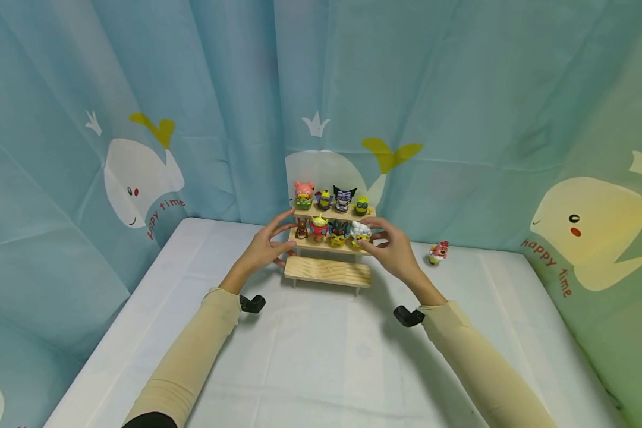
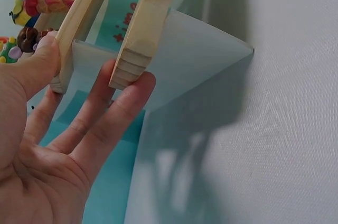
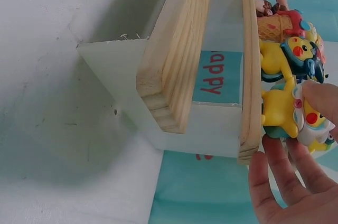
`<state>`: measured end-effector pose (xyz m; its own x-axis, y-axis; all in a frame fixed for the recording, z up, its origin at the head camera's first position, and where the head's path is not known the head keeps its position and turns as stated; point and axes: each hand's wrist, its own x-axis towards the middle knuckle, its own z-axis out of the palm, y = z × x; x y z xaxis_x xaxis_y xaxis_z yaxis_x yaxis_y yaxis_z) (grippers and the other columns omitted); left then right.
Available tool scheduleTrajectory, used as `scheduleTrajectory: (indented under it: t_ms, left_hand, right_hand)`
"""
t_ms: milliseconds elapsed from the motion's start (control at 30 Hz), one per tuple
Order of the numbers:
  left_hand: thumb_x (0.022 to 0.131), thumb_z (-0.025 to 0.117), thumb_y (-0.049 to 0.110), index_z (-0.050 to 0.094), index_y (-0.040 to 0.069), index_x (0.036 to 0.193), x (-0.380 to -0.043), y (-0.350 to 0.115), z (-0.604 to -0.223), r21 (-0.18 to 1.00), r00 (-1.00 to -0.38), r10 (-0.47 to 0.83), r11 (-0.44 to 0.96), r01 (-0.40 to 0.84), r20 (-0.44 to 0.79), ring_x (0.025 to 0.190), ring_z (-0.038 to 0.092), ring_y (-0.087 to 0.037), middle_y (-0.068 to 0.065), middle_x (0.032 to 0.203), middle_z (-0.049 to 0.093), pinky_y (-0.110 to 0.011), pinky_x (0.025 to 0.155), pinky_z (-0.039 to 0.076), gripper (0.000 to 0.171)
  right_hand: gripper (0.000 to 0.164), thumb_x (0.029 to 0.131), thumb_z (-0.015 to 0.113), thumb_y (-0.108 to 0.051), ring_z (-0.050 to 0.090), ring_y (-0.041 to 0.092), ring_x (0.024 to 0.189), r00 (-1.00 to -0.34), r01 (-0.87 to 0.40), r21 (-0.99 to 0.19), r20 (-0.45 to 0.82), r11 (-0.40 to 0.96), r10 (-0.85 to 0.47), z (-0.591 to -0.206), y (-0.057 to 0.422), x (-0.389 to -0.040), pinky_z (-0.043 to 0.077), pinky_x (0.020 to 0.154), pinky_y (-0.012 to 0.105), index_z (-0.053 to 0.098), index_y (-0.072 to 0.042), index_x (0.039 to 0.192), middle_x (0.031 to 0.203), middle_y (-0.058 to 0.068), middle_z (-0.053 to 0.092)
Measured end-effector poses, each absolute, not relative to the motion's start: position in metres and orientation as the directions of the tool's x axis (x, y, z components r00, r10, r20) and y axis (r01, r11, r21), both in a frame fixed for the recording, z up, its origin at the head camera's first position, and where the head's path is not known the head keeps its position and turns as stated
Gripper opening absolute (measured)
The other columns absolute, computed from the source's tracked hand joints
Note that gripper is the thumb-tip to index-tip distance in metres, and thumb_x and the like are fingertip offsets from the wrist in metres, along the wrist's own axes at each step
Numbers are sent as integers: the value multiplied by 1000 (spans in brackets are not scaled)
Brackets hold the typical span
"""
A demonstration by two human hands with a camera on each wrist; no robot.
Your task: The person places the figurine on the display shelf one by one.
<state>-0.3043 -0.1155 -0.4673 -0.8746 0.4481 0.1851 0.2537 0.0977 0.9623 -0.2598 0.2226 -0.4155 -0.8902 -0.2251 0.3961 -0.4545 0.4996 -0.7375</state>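
Note:
A three-tier wooden display stand [image 1: 327,272] stands at the back of the table, with small toy figurines on its two upper boards. My left hand [image 1: 264,245] holds the stand's left end; in the left wrist view its thumb lies on the middle board [image 2: 79,15] beside a brown figurine [image 2: 29,39], while other fingers touch the board ends. My right hand [image 1: 393,246] pinches a yellow figurine with a white fluffy top [image 1: 361,230] at the right end of the middle board. Left of it are a dark-hooded yellow figurine [image 1: 339,233] and a red ice-cream-cone figurine [image 1: 319,228].
Along the top board are a pink-hooded figurine [image 1: 303,195], a black-and-purple one [image 1: 344,200] and small yellow ones. A pink-topped figurine [image 1: 438,253] is on the white tablecloth [image 1: 321,356] right of the stand. A blue curtain [image 1: 235,89] hangs behind.

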Motion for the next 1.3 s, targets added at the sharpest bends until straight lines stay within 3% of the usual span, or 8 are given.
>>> scheduleTrajectory:
  t_ms: [167, 433, 700, 867, 1067, 1200, 1300]
  left_hand:
    - [102, 67, 12, 28, 38, 163, -305, -116, -468, 963, -864, 464, 78, 259, 194, 92, 75, -38, -9, 161, 41, -69, 63, 56, 77]
    - [101, 67, 15, 29, 42, 161, -305, -116, -469, 958, -866, 461, 100, 269, 195, 88, 76, -31, -10, 161, 41, -63, 61, 59, 76]
    - [102, 67, 15, 28, 44, 161, -305, -115, -469, 959, -866, 463, 107, 263, 186, 89, 76, -31, -10, 161, 41, -61, 61, 60, 77]
    - [101, 68, 16, 29, 44, 161, -305, -116, -467, 961, -872, 455, 106, 254, 181, 90, 76, -32, -6, 160, 43, -63, 62, 59, 77]
    - [101, 68, 15, 29, 43, 161, -305, -117, -467, 959, -866, 461, 100, 266, 192, 93, 75, -38, -7, 159, 44, -61, 61, 60, 77]
    - [102, 67, 14, 28, 41, 162, -307, -117, -469, 957, -864, 463, 103, 273, 197, 92, 75, -38, -8, 160, 43, -59, 60, 61, 77]
    - [102, 67, 14, 28, 41, 162, -308, -117, -470, 957, -865, 463, 106, 272, 195, 91, 75, -36, -9, 160, 42, -61, 60, 60, 76]
  right_hand:
    - [47, 92, 80, -12, 69, 36, 104, -886, -462, -723, 397, 513, -238, -413, 222, -258, 61, 83, 51, 63, -16, 136, 131, 19, 63]
    - [55, 93, 79, -13, 70, 37, 105, -890, -456, -719, 371, 525, -264, -410, 229, -254, 61, 86, 52, 57, -16, 144, 132, 19, 61]
    - [57, 93, 78, -11, 69, 41, 106, -887, -461, -711, 378, 531, -264, -409, 252, -242, 59, 86, 57, 55, -13, 145, 134, 20, 62]
    - [57, 94, 78, -13, 70, 37, 105, -889, -456, -690, 389, 562, -244, -407, 274, -231, 61, 86, 49, 56, -15, 146, 133, 15, 64]
    - [56, 93, 78, -8, 71, 37, 101, -876, -465, -649, 435, 603, -208, -406, 299, -217, 59, 80, 22, 57, -15, 145, 130, 16, 66]
    - [59, 91, 80, -5, 72, 33, 99, -874, -454, -628, 453, 631, -178, -406, 316, -208, 59, 80, 21, 57, -14, 144, 126, 13, 67]
    - [60, 89, 80, -2, 72, 21, 98, -872, -445, -620, 464, 647, -155, -406, 327, -202, 59, 79, 20, 58, -12, 144, 120, 11, 68]
